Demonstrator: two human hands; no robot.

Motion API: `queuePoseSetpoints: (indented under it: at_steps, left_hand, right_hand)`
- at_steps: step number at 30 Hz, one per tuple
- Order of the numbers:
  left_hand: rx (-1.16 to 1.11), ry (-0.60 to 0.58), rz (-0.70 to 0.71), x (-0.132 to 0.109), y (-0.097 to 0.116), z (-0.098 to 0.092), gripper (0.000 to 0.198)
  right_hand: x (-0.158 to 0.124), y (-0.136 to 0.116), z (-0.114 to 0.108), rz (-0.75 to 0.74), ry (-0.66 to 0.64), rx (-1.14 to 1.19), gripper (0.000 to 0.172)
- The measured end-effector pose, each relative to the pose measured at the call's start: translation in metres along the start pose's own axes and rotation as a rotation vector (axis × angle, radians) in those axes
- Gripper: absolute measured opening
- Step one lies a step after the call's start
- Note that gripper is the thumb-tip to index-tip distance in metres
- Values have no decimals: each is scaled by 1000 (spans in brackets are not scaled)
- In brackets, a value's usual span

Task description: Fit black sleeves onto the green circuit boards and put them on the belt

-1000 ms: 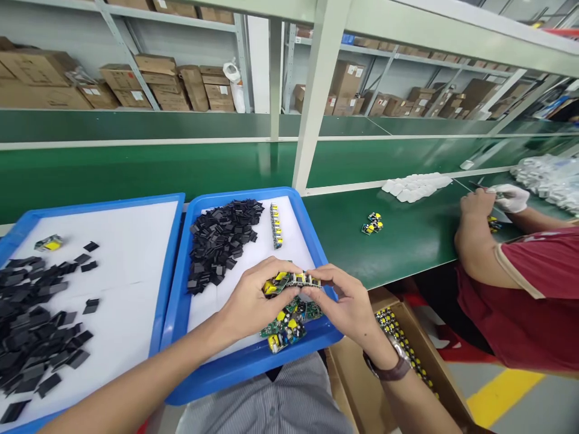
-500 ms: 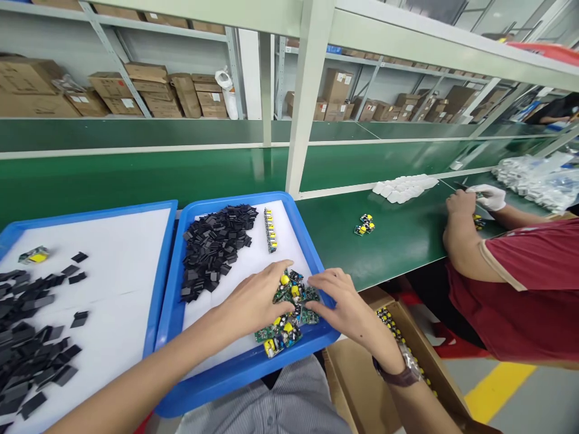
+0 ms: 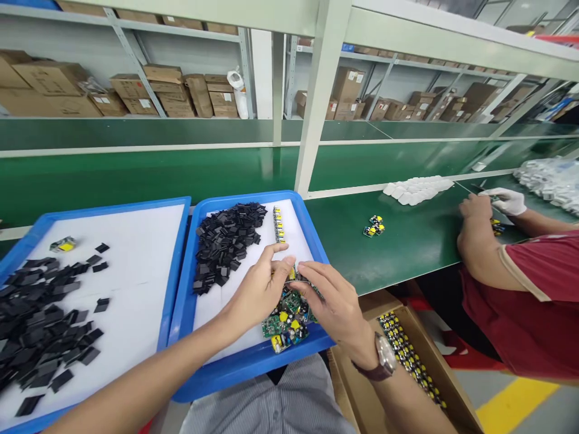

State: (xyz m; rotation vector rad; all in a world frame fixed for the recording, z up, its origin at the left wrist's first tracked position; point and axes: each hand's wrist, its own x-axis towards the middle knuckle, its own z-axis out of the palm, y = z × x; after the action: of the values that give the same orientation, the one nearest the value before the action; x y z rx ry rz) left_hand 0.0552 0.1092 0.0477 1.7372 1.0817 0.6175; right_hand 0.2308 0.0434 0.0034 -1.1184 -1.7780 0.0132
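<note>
Fingers (image 3: 323, 278) of two hands (image 3: 256, 294) (image 3: 340, 308) hold circuitry (image 3: 292, 275).

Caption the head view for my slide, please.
Left hand and right hand handle a circuit board above others in a blue tray.

Factory workshop, small electronics work.
Long green bench (image 3: 362, 265) under a metal frame (image 3: 312, 108); blue trays (image 3: 253, 361) of black pieces (image 3: 226, 247) and circuit boards (image 3: 272, 327); co-worker (image 3: 534, 319) at the same bench, one white glove (image 3: 511, 201) on; shelves (image 3: 176, 30) of cardboard boxes (image 3: 58, 81) behind; yellow stripe (image 3: 518, 407) on grey floor (image 3: 558, 416).
</note>
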Motion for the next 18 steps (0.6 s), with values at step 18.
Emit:
queuePoseSetpoints:
  at_steps: [18]
  left_hand:
    - [-280,113,-84,-10,-17,-1,67]
  right_hand:
    - [-9,0,-2,63,-292,-83,51]
